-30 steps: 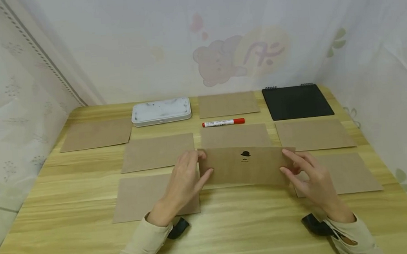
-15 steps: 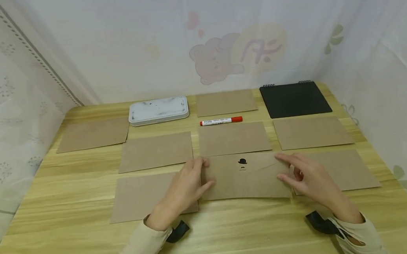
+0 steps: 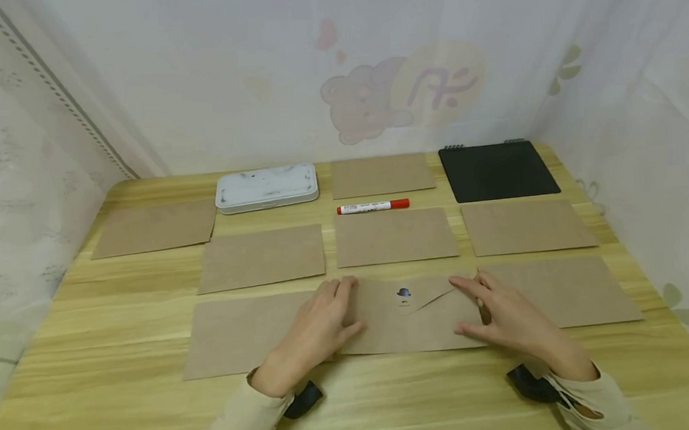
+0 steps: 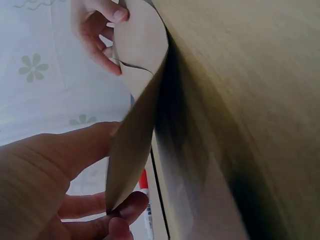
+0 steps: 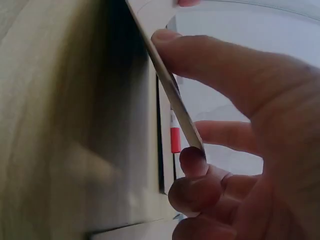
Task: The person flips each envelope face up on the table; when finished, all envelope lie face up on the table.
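Observation:
Between my two hands a brown kraft-paper envelope [image 3: 409, 324] with a small printed hat and moustache hovers low over the table. A slanting flap edge opens slightly on its right half. My left hand [image 3: 313, 334] pinches its left end, thumb on the near face and fingers behind, as the left wrist view shows. My right hand [image 3: 510, 313] pinches the right end the same way. The envelope [image 4: 137, 135] bows between the hands in the left wrist view. In the right wrist view, the end of the envelope [image 5: 175, 100] appears edge-on between thumb and fingers.
Several brown paper rectangles lie around, including one [image 3: 397, 236] behind the envelope and one [image 3: 560, 293] beside my right hand. A red-capped marker [image 3: 372, 206], a white tin case [image 3: 266, 187] and a black spiral-bound pad [image 3: 497, 171] lie farther back. White curtains surround the wooden table [image 3: 394, 405].
Both hands have brought the envelope nearer and lower, uncovering the brown rectangle behind it. The right hand has shifted a little left, and the flap edge now gapes more.

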`<state>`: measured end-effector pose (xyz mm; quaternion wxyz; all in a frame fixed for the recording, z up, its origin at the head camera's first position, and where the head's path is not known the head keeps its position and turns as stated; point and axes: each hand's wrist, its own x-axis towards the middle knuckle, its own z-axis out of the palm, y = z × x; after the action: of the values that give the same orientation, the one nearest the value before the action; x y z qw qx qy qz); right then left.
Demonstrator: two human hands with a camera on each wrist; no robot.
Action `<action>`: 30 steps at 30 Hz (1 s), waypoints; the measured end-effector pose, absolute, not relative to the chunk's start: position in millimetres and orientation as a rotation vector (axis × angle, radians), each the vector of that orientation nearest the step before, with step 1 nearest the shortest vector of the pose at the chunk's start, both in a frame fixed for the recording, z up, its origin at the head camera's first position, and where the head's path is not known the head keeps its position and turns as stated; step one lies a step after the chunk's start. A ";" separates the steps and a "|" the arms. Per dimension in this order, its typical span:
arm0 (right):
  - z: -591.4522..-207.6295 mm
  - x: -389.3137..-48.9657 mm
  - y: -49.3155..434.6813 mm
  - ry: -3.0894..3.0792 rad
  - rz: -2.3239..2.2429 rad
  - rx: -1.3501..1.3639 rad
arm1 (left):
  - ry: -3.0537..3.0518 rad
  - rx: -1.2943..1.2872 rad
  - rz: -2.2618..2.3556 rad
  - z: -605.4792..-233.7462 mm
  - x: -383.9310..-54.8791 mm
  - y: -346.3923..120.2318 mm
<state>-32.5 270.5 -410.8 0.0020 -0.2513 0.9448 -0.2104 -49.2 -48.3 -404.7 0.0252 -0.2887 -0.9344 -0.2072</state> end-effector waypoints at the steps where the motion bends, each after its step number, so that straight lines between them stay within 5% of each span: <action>1: -412.0 -32.8 269.7 2.967 -0.654 -0.783 | -2.899 -0.894 -0.632 -405.3 -48.8 -48.9; 30: -425.2 -34.8 267.1 3.174 -0.495 -0.807 | -2.957 -0.948 -0.438 -416.3 -45.9 -48.3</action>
<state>-34.8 267.1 -425.2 -0.0851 -0.2426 0.9548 -0.1489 -45.9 -48.3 -416.3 0.0027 -0.3022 -0.9430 -0.1397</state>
